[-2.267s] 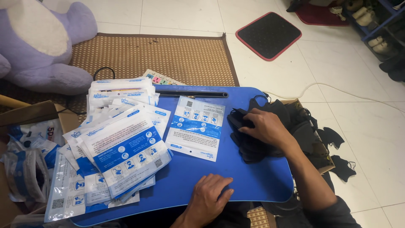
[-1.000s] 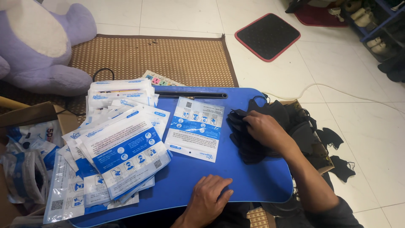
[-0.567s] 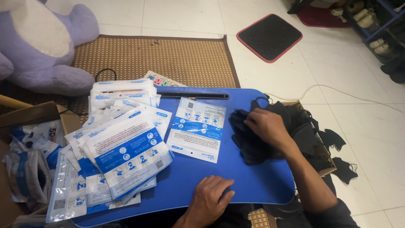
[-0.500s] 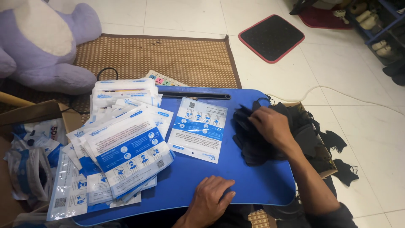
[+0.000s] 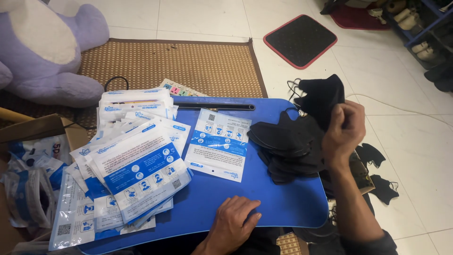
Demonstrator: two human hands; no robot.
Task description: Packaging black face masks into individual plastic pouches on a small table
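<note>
Black mask (image 5: 322,97) above blue tray (image 5: 264,198), tiled floor (image 5: 406,94).

Black face mask (image 5: 323,97) in right hand (image 5: 343,134): soft matt cloth | stack of masks (image 5: 285,146): same matt black fabric | lap tray (image 5: 264,198): smooth blue plastic, slight sheen | packets (image 5: 139,167): glossy plastic film | mat (image 5: 188,66): coarse woven fibre | plush toy (image 5: 45,47): fuzzy fabric

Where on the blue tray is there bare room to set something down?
Bare blue tray shows along the near edge, between the single packet and the left hand, and right of that hand, below the black mask pile. The packet heap crowds the left side.
</note>
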